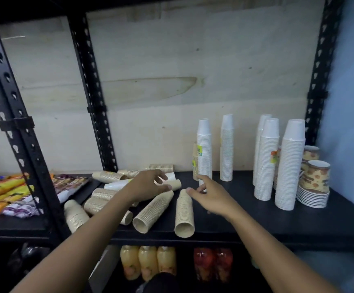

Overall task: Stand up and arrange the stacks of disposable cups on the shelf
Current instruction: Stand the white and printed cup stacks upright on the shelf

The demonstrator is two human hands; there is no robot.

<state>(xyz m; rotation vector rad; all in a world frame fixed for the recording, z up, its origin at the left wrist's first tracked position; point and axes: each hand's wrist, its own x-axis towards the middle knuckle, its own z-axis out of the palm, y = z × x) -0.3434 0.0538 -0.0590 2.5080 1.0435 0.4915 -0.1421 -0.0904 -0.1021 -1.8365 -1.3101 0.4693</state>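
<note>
While both bare arms reach in over the front edge of the black shelf [235, 210], the left hand [148, 183] hovers above the heap of tan cup stacks [108, 195] lying on their sides towards the shelf's left edge. Its grip is apart, the fingers spread and loosely bent, holding nothing. One white stack [119, 183] lies among the tan ones just beside that wrist.

Nearer the front edge, two longer tan stacks lie with their open mouths facing out: a slanted stack [152, 210] under the left hand, and a straight stack [184, 214] to its right. The right hand [211, 196] is at the far, closed end of the straight stack, grip apart with fingers extended. Whether the fingertips actually touch the stack I cannot tell. Its forefinger points at the foot of the nearest upright white stack [204, 153].

More upright white stacks [291, 166] stand along the back and towards the right edge, well apart from the heap. Patterned cups [316, 176] sit on a pile of white saucers [312, 198] at the right edge. Below the shelf stand yellow bottles [147, 263] and red bottles [214, 263]. Bright snack packets [6, 191] lie on the neighbouring shelf beyond the left edge.
</note>
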